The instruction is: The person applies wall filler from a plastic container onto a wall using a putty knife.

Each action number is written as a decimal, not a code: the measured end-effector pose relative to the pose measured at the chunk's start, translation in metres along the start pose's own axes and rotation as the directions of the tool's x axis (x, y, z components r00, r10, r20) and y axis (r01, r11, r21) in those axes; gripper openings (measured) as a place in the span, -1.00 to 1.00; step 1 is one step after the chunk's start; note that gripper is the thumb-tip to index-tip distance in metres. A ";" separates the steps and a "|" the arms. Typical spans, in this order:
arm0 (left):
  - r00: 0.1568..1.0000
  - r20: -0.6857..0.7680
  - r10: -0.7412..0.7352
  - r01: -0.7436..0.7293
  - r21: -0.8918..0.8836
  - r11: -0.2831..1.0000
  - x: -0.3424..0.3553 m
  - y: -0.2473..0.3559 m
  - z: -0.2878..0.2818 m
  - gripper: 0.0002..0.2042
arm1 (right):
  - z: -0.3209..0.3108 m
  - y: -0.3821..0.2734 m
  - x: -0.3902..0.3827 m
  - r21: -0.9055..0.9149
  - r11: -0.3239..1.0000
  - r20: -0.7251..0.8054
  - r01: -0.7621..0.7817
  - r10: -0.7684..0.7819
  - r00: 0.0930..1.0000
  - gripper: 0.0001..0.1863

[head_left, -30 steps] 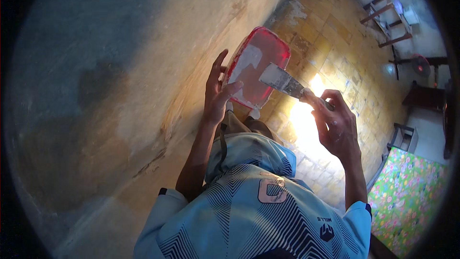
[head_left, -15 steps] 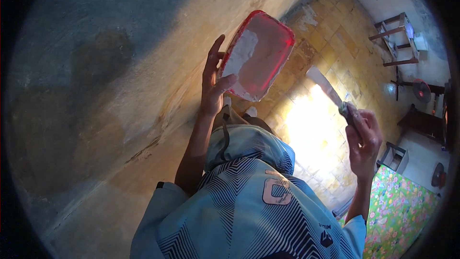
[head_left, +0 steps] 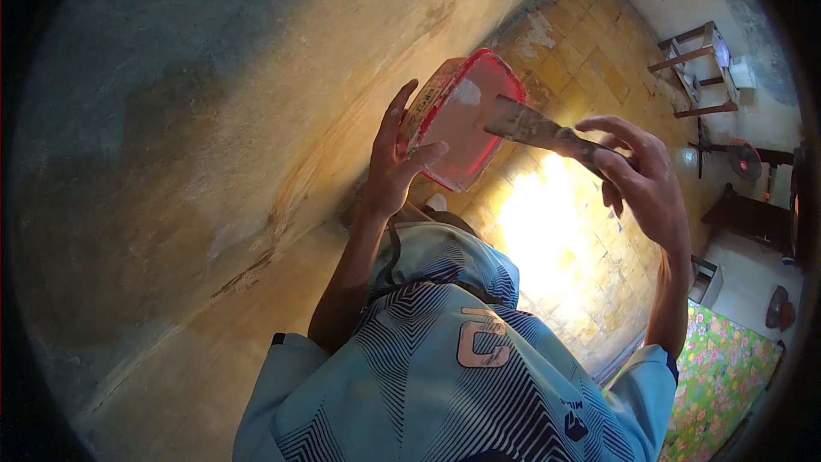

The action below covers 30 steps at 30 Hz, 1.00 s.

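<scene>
My left hand [head_left: 395, 164] grips a red-rimmed plastic tub [head_left: 457, 141] by its near left side, the thumb over the rim. The tub is tilted, and a patch of white paste [head_left: 466, 92] clings inside it. My right hand [head_left: 643, 175] is closed around the dark handle of a putty knife [head_left: 523, 124]. Its wide, smeared blade points left and overlaps the tub's right rim in the picture; whether it touches the tub I cannot tell.
A patchy, stained wall [head_left: 214, 162] rises close on my left. Yellow tiles [head_left: 590, 77] cover the floor, with a bright sunlit patch. Wooden frame furniture [head_left: 705, 68], a fan [head_left: 744, 160] and a green flowered mat [head_left: 718, 376] are on the right.
My right hand has brought the putty knife left, its blade now over the tub's right side. The tub has tipped, so more of its outer left side shows.
</scene>
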<state>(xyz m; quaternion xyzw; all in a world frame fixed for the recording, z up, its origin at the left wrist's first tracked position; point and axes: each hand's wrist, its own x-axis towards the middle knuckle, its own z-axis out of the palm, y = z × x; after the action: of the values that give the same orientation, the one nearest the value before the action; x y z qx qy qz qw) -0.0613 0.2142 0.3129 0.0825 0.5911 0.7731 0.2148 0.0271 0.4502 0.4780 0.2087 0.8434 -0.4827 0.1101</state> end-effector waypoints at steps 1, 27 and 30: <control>1.000 0.009 -0.003 0.003 -0.015 1.000 0.000 -0.002 0.001 -0.12 | 0.003 -0.004 0.005 -0.081 0.996 0.018 -0.040 0.041 0.999 -0.67; 0.988 0.089 -0.128 0.140 -0.143 0.980 -0.011 -0.018 0.027 -0.07 | -0.005 0.036 -0.002 -0.150 0.982 -0.092 0.112 -0.127 0.988 -0.68; 0.981 0.094 -0.168 0.184 -0.186 0.965 -0.013 -0.016 0.029 -0.05 | -0.009 0.038 -0.008 -0.193 0.960 -0.145 0.202 -0.232 0.962 -0.73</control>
<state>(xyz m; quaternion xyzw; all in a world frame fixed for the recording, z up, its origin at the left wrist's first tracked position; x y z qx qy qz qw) -0.0348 0.2374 0.3080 0.0384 0.5092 0.8011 0.3124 0.0518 0.4735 0.4566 0.1435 0.9069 -0.3961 0.0036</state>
